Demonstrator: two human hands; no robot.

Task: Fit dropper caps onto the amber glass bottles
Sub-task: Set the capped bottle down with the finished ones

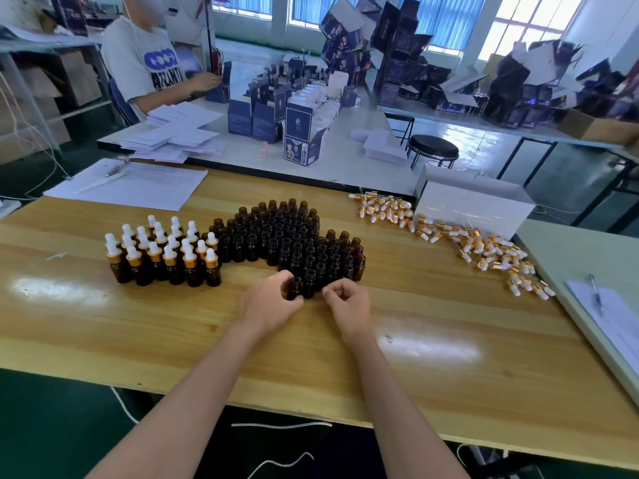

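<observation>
Amber glass bottle, uncapped, gripped by left hand at near edge of the open bottles on the wooden table. Right hand just beside, fingers curled, nothing visible inside.

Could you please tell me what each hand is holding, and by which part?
The left hand holds an uncapped amber bottle round its body; the right hand is curled, nothing visible inside.
</observation>
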